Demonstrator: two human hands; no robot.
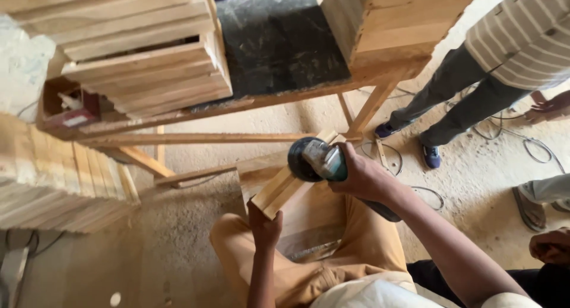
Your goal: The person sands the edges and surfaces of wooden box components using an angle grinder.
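- wood block (pixel 289 183) tilted over the lap, near end low, far end by the workbench leg
- left hand (pixel 265 226) grips its near end, fingers clenched
- right hand (pixel 360 176) wraps the teal angle grinder (pixel 320 160), disc on block
- stacked planks (pixel 148 53) on workbench (pixel 279 41); bystander's dark-trousered legs (pixel 451 106) to the right

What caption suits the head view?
Right hand presses a sander on a wood piece held by the left hand.
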